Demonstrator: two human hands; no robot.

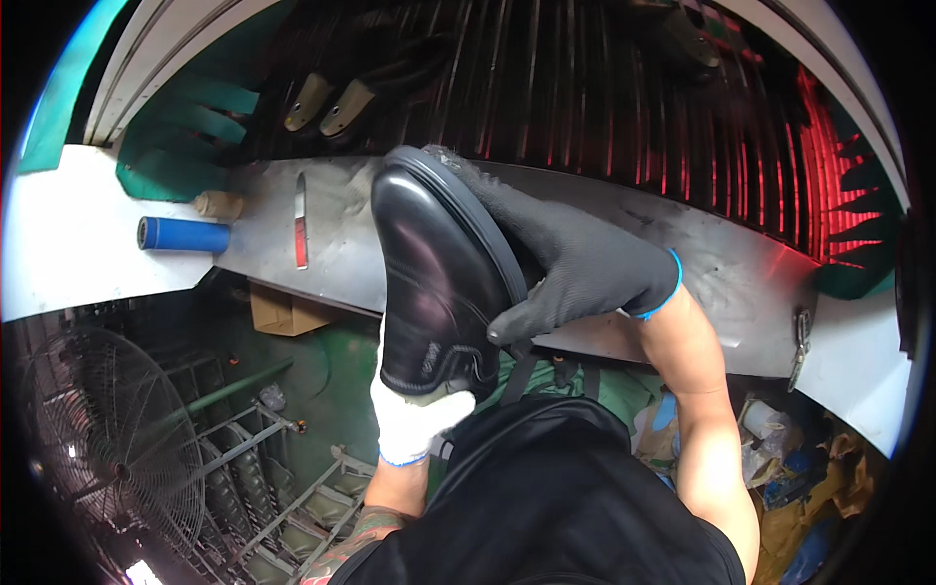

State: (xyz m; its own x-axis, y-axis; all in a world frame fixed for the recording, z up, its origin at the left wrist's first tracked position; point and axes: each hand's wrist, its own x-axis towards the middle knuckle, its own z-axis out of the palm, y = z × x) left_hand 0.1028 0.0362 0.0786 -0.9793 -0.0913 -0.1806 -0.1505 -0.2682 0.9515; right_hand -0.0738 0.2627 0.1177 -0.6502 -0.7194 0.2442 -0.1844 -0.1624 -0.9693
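Note:
A glossy black leather boot [429, 258] is held up in front of me, its rounded toe tilted toward the far side and its thick black sole turned right. My left hand [414, 421], in a white glove with a blue cuff, grips it from below at the end nearest me; most of its fingers are hidden behind the leather. Along the sole lies my right hand [575, 255] in a dark grey glove. Its thumb presses near the heel, while the fingers reach up the sole toward the toe and are partly hidden.
Behind the boot is a metal ledge [721, 258] with a red-handled knife [300, 234], beside a blue cylinder [183, 235]. Beyond it, dark slats lit red [673, 175] carry footwear [346, 105]. A fan [117, 463] stands lower left; a metal tool [800, 346] lies at right.

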